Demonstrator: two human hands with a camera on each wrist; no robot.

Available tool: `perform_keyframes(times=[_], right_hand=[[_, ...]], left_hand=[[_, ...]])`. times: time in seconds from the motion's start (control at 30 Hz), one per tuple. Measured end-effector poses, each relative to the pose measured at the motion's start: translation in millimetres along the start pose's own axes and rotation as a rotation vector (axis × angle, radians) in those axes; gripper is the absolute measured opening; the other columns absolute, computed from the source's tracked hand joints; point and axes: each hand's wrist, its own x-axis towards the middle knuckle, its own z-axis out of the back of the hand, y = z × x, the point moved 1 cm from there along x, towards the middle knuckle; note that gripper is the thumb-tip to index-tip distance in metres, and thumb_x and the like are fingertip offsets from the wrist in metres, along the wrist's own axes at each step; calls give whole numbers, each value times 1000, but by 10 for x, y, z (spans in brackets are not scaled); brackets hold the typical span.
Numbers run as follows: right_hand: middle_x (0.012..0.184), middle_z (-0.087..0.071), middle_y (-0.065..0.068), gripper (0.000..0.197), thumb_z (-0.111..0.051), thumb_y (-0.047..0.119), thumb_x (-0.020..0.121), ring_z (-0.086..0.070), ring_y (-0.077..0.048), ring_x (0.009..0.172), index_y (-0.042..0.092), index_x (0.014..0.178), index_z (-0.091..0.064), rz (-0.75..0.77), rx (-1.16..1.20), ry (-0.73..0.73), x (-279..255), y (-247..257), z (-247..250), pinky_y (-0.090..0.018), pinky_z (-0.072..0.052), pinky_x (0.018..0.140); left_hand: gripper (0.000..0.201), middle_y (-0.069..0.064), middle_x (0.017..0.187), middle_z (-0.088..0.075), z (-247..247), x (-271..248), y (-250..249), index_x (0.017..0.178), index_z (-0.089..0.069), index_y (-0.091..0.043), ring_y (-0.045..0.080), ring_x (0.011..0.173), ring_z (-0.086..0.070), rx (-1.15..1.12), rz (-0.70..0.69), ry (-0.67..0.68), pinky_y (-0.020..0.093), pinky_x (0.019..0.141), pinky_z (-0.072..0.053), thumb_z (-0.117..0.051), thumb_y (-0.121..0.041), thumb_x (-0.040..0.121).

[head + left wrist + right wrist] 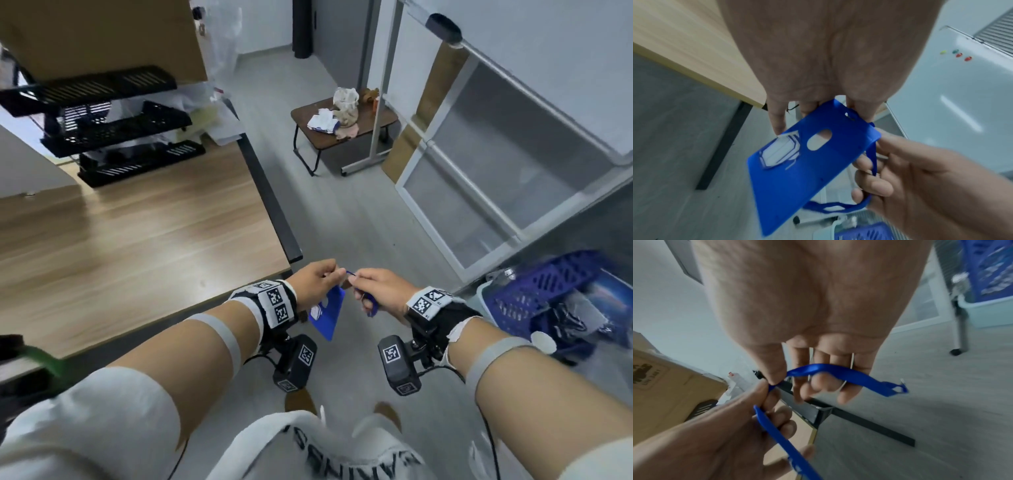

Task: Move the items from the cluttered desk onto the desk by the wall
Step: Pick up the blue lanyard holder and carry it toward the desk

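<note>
A blue card holder [327,317] with a white emblem hangs over the floor between my hands, just off the wooden desk's near corner [287,253]. My left hand [337,275] pinches its top edge between thumb and fingers. In the left wrist view the card holder [803,170] shows an oval cut-out. My right hand [356,279] grips the blue strap [371,308] fixed to the holder, pinching it close to the left fingertips. In the right wrist view the strap [838,371] runs across the curled fingers [818,386], and its loose end sticks out to the right.
The wooden desk [137,240] stretches away on the left, with stacked black trays [113,130] and a cardboard box [102,34] at its far end. A blue basket [548,291] sits at the right. A whiteboard frame [496,154] and a small brown table [342,126] stand ahead on grey floor.
</note>
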Motion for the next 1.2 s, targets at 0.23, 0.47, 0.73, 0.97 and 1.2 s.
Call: perform_keyframes(times=[0.23,0.47,0.73,0.97,1.2], right_hand=[[45,-34,10,40,-47,18,102,-28,-14,48,20,64,-61,150,-136,90,831,149,349,-27,-25,51],[46,-32,9,38,-39,24,105,-27,-6,40,14,72,-54,109,-76,259,1278,363,637,-22,-25,45],[55,-31,0,37,-40,22,104,-26,-11,41,19,70,-53,99,-119,395,1383,562,461,-22,-25,43],[56,-46,3,42,-41,28,103,-42,-18,50,22,64,-55,352,-486,614,1110,791,-343,-30,-38,59],[52,-39,7,28,-42,23,99,-35,-11,45,13,74,-50,311,-535,887,633,933,-1486,-24,-34,49]], left_hand=[[35,7,79,-68,147,232,69,101,-63,-12,27,70,-61,-321,286,-138,39,72,-52,-79,-35,80],[11,5,84,-68,-11,129,-132,85,-66,-14,20,80,-62,-516,463,-284,32,72,-50,-76,-17,85],[26,2,100,-70,-33,-160,-310,120,-66,-13,15,81,-69,-1011,434,-604,31,70,-57,-62,-21,95],[21,6,112,-71,218,-513,-249,116,-62,-16,19,92,-72,-1283,256,-1004,37,83,-57,-56,-26,99],[47,16,125,-68,267,-1419,57,130,-59,-8,37,119,-61,-1208,191,-1211,55,106,-44,-55,-43,98]])
